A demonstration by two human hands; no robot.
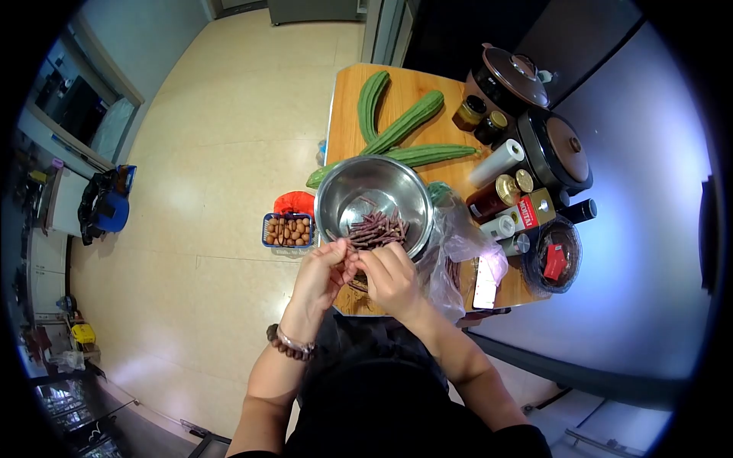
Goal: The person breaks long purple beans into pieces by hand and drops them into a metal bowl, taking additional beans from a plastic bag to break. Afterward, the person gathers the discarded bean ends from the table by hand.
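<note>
A steel bowl (328, 183) stands on the wooden table (351, 91), with many short pieces of purple beans (378, 229) inside. Over the bowl's near rim, my left hand (326, 271) and my right hand (388, 281) meet, fingertips pinched close together. Whatever lies between the fingers is too small to make out. Beaded bracelets circle my left wrist. To the right of the bowl, a clear plastic bag (450, 248) lies crumpled, with some purple beans partly visible by it.
Long green gourds (408, 122) lie behind the bowl. Jars (469, 112), bottles (492, 197), cookers (556, 149), a phone (485, 284) and a dark basket (571, 256) line the right side. A blue basket of walnuts (288, 230) sits left of the table.
</note>
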